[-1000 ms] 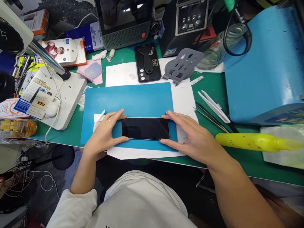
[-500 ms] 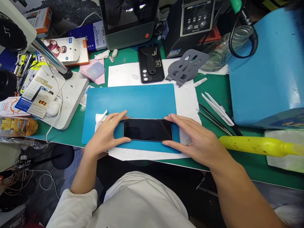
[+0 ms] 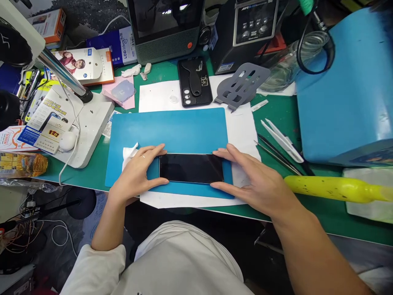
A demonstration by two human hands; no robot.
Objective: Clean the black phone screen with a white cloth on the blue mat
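A smartphone [image 3: 190, 168] with a dark screen lies face up, its long side across the blue mat [image 3: 172, 129]. My left hand [image 3: 139, 172] grips its left end, thumb on the near edge and fingers on the far edge. At the other end, my right hand [image 3: 250, 178] holds the corners the same way, with one finger slightly raised. A crumpled white tissue [image 3: 129, 152] sits beside my left hand on the mat. White paper [image 3: 184, 200] sticks out from under the mat.
Beyond the mat lie a black phone case [image 3: 204, 88] with small parts and a grey slotted stand [image 3: 241, 87]. On the right are white tweezers [image 3: 282, 141], a yellow bottle [image 3: 331, 187] and a blue box [image 3: 344, 98]. A white lamp base [image 3: 93, 131] stands left.
One finger of my right hand has lifted a little off the phone's far edge. The phone and my left hand have stayed in place.
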